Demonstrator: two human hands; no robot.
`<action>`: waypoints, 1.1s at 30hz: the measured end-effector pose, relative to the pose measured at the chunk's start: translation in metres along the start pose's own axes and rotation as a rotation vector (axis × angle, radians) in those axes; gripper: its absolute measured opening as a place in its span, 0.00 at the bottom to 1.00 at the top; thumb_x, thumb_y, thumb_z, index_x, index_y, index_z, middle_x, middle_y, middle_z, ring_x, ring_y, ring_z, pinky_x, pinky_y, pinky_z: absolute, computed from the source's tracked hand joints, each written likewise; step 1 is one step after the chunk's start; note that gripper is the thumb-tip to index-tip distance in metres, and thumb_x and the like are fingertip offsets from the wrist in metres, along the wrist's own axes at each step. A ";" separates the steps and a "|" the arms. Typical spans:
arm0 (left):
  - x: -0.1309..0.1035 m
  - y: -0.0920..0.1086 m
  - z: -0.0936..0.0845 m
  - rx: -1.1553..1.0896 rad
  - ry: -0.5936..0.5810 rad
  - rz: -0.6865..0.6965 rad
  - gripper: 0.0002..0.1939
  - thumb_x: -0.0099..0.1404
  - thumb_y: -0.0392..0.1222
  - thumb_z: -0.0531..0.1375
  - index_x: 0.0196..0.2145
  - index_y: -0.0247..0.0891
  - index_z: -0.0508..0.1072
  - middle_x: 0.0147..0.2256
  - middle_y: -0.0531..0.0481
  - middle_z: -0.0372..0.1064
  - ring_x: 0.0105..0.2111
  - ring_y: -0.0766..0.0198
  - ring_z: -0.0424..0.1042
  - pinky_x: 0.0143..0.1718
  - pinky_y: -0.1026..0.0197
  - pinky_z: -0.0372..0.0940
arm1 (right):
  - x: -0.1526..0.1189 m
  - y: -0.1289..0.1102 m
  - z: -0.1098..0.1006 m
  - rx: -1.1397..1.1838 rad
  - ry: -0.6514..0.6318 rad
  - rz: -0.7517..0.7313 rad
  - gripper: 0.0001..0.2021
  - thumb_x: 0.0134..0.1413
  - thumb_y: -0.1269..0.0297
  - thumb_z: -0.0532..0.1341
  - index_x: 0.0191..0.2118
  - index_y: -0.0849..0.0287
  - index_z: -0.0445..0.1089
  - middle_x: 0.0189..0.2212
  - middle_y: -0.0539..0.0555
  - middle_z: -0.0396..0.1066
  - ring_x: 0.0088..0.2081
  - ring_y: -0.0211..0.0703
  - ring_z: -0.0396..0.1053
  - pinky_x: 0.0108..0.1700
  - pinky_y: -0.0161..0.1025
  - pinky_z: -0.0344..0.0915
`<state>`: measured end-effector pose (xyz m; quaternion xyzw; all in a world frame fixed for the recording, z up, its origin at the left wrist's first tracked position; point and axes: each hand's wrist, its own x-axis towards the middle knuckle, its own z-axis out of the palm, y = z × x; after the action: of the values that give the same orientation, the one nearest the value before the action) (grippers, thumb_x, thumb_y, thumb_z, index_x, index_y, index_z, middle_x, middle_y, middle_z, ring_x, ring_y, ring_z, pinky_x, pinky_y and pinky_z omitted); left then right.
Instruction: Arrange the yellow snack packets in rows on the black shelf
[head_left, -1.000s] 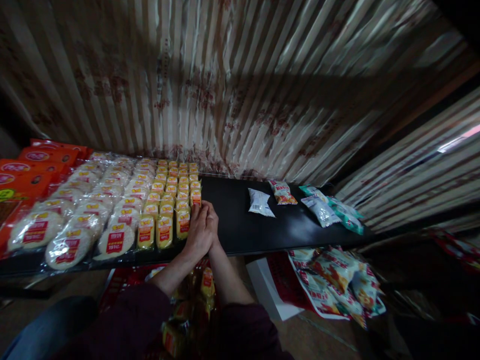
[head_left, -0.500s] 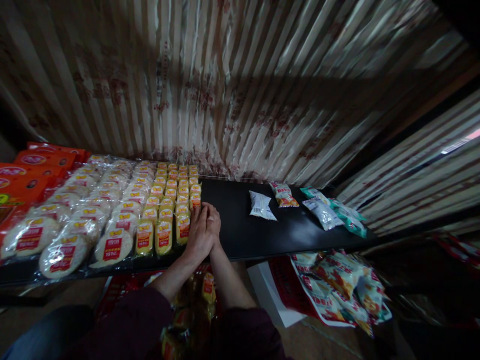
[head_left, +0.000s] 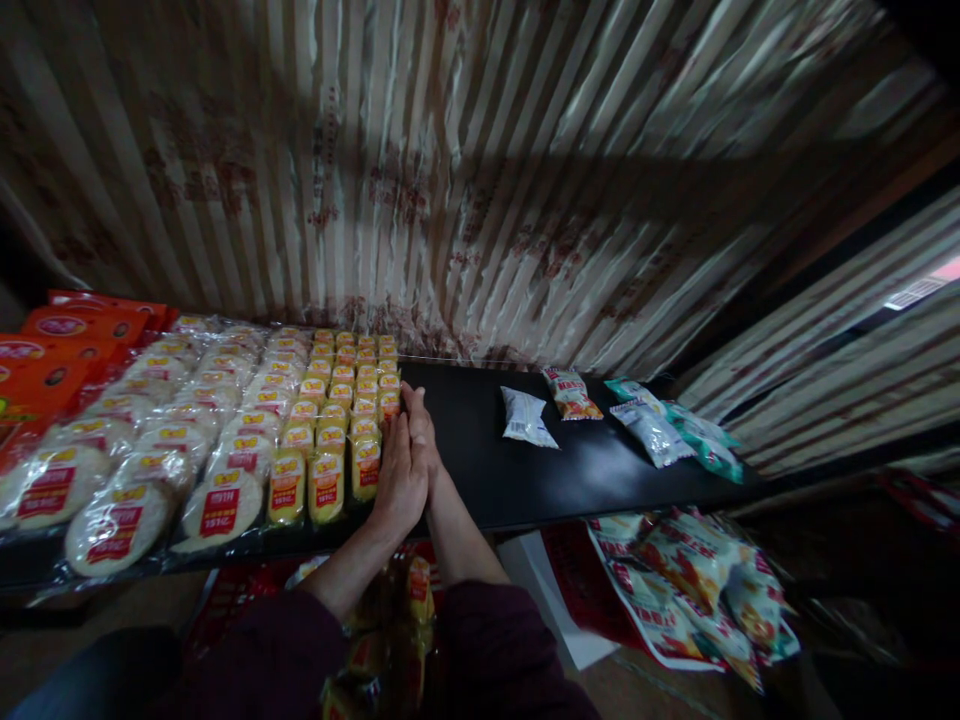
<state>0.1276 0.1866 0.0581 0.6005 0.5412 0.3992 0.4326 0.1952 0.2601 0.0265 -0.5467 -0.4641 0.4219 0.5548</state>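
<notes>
My left hand (head_left: 397, 470) stands on edge on the black shelf (head_left: 480, 450), flat against the right side of the rows of small yellow snack packs (head_left: 352, 400). My right hand (head_left: 421, 425) lies against the back of the left hand, fingers stretched forward along the same row. Neither hand holds anything. Left of the yellow packs lie rows of round wrapped cakes with red labels (head_left: 150, 440).
Orange boxes (head_left: 60, 350) sit at the shelf's far left. Loose packets, white (head_left: 527, 417), red (head_left: 571, 393) and green (head_left: 675, 430), lie on the right part of the shelf. A striped curtain (head_left: 480, 180) hangs behind. Below the shelf lie snack bags (head_left: 675, 580) and yellow packs (head_left: 416, 590).
Both hands have slid forward along the right edge of the yellow packs, fingers now stretched further toward the curtain. The view has tilted slightly.
</notes>
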 end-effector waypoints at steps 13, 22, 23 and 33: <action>-0.002 -0.002 0.003 -0.002 0.014 -0.017 0.31 0.67 0.45 0.42 0.63 0.24 0.50 0.66 0.36 0.41 0.67 0.58 0.38 0.66 0.53 0.36 | 0.019 -0.001 0.003 -0.021 0.020 0.114 0.35 0.58 0.37 0.40 0.57 0.54 0.66 0.58 0.51 0.64 0.62 0.44 0.57 0.64 0.41 0.48; -0.003 -0.008 0.005 -0.029 0.032 0.050 0.31 0.68 0.47 0.42 0.64 0.29 0.50 0.67 0.39 0.40 0.67 0.60 0.34 0.66 0.54 0.33 | 0.016 0.007 0.001 0.017 0.115 0.051 0.34 0.56 0.37 0.44 0.55 0.56 0.67 0.58 0.52 0.65 0.62 0.43 0.56 0.64 0.44 0.49; -0.005 -0.008 0.005 -0.020 0.032 0.055 0.31 0.68 0.47 0.42 0.64 0.29 0.51 0.67 0.39 0.41 0.67 0.60 0.34 0.66 0.53 0.33 | 0.015 0.008 0.001 0.026 0.133 0.062 0.35 0.56 0.37 0.44 0.56 0.58 0.66 0.59 0.54 0.63 0.63 0.43 0.55 0.64 0.44 0.49; -0.056 -0.026 0.008 0.064 -0.020 0.081 0.28 0.67 0.46 0.43 0.60 0.28 0.58 0.62 0.34 0.54 0.64 0.55 0.50 0.64 0.48 0.47 | -0.037 0.016 -0.016 0.041 0.199 0.057 0.31 0.58 0.42 0.47 0.54 0.61 0.67 0.56 0.60 0.66 0.58 0.46 0.63 0.61 0.45 0.56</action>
<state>0.1216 0.1308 0.0299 0.6394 0.5247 0.3927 0.4020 0.2037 0.2214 0.0092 -0.5875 -0.3822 0.3904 0.5969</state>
